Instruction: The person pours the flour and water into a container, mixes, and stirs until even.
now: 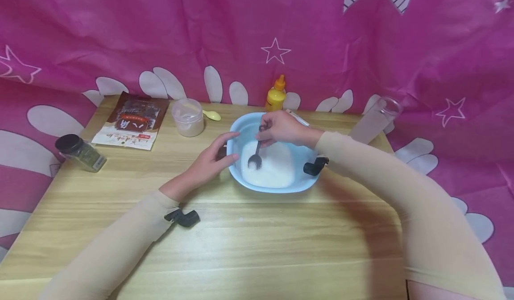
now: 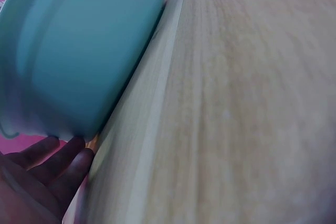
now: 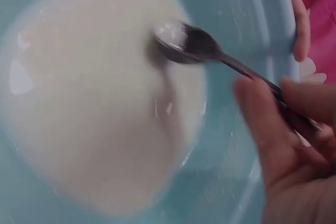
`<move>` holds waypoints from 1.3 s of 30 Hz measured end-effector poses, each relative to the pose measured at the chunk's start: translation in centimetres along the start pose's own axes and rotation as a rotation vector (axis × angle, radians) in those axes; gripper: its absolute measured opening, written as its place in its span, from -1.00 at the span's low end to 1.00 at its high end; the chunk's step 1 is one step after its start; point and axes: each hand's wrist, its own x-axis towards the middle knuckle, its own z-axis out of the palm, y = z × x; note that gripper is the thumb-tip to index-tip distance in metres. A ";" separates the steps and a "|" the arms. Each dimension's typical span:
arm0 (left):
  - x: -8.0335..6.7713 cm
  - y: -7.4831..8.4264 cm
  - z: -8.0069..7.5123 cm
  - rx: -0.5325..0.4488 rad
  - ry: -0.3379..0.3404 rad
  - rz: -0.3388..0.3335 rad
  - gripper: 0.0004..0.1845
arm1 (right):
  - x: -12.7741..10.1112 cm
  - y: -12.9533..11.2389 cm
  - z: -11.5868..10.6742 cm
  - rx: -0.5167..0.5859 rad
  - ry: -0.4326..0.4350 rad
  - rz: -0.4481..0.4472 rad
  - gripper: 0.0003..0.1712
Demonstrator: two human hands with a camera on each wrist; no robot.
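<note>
The bowl (image 1: 277, 182) sits near the middle of the table (image 1: 257, 237), and everything else is placed from it. The right hand (image 1: 281, 128) hovers over the bowl's far rim, its fingers and thumb pinched round the top of the spoon (image 1: 255, 155); in the right wrist view those fingers (image 3: 262, 124) close on the dark handle. The spoon's long axis runs from that grip down and toward the bowl's near left side, so its scoop lies below and nearer the person than the hand, dipped in the white mix (image 1: 273, 168) that fills the bowl's floor. The left hand (image 1: 209, 164) rests against the bowl's left wall with straight, relaxed fingers and the thumb up by the rim, holding nothing; it is the nearer hand to the bowl's wall, while the right is the only one on the spoon. Behind the bowl stands a yellow bottle (image 1: 275, 96); to its far left are a tub (image 1: 188, 117), a yellow scoop (image 1: 211, 114), a packet (image 1: 131, 121) and a dark-capped jar (image 1: 80, 153); to its right leans a clear tube (image 1: 375, 119). The left wrist view is blurred and shows only the bowl's outer wall and fingertips (image 2: 52, 161). How thick the mix is cannot be told.
</note>
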 end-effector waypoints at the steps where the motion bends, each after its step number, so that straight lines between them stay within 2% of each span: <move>1: 0.0 0.0 0.0 -0.001 0.001 0.003 -0.31 | -0.2 0.0 -0.2 -0.022 -0.031 0.019 -0.76; 3: 0.1 -0.1 0.0 -0.004 0.004 0.009 -0.31 | -0.5 0.0 -0.6 -0.092 -0.066 0.048 -0.76; 5: 0.1 -0.1 0.0 -0.001 0.006 0.012 -0.31 | -0.7 -0.1 -1.0 -0.179 -0.059 0.067 -0.77; 10: 0.0 -0.3 -0.1 0.010 0.011 0.003 -0.31 | -0.5 -0.5 -1.7 -0.324 0.097 0.046 -0.80; 12: 0.0 -0.4 -0.1 0.011 0.009 -0.002 -0.31 | -0.4 -0.6 -1.7 -0.365 0.114 0.020 -0.81; 15: 0.0 -0.3 0.0 0.010 0.007 -0.004 -0.31 | -0.6 -0.8 -1.3 -0.387 -0.004 -0.017 -0.82; 19: 0.0 -0.2 0.0 0.007 0.006 -0.003 -0.31 | -0.8 -0.9 -0.1 -0.305 -0.212 -0.049 -0.83; 21: 0.0 -0.2 0.0 0.006 0.006 -0.002 -0.31 | -0.6 -0.8 0.5 -0.257 -0.230 -0.072 -0.83; 23: 0.0 -0.2 0.0 0.008 0.005 -0.001 -0.32 | -0.4 -0.8 0.7 -0.234 -0.160 -0.094 -0.83; 27: 0.1 -0.2 0.0 0.015 0.003 0.000 -0.32 | -0.1 -0.7 -0.2 -0.278 0.073 -0.093 -0.84; 29: 0.2 -0.1 0.0 0.015 0.000 0.002 -0.32 | -0.3 -0.6 -0.8 -0.326 0.126 -0.068 -0.83; 31: 0.2 0.0 0.0 0.015 -0.001 0.005 -0.32 | -0.6 -0.6 -1.2 -0.341 0.078 -0.036 -0.82; 36: 0.2 0.1 0.0 0.009 0.002 0.005 -0.31 | -1.3 -0.9 -0.1 -0.324 -0.215 -0.051 -0.83; 38: 0.1 0.0 0.0 0.005 0.003 0.003 -0.31 | -1.2 -1.1 0.8 -0.308 -0.270 -0.092 -0.83; 39: 0.0 -0.1 0.0 0.003 0.003 0.001 -0.31 | -1.2 -1.1 1.2 -0.295 -0.268 -0.112 -0.84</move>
